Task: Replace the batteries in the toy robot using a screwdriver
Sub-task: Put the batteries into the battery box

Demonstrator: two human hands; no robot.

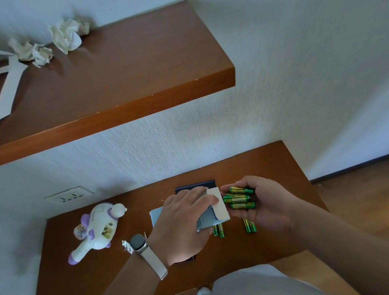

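The step in hand looks like fetching fresh cells: the left hand (187,213) is wrapped over a small battery box (218,209), tipping its open end toward three o'clock, where the right hand (258,203) waits cupped and half open with a few green batteries (239,198) lying in its palm. More green batteries (249,226) lie loose on the wooden table (265,162) just below the hands, at six o'clock from the box. No screwdriver shows anywhere. Next, I judge, the box must be set down and the cells carried over to the toy and seated the right way round. The toy robot (97,229), white with purple trim, lies on its front at nine o'clock from the hands, well apart, its battery bay uncovered and seemingly empty
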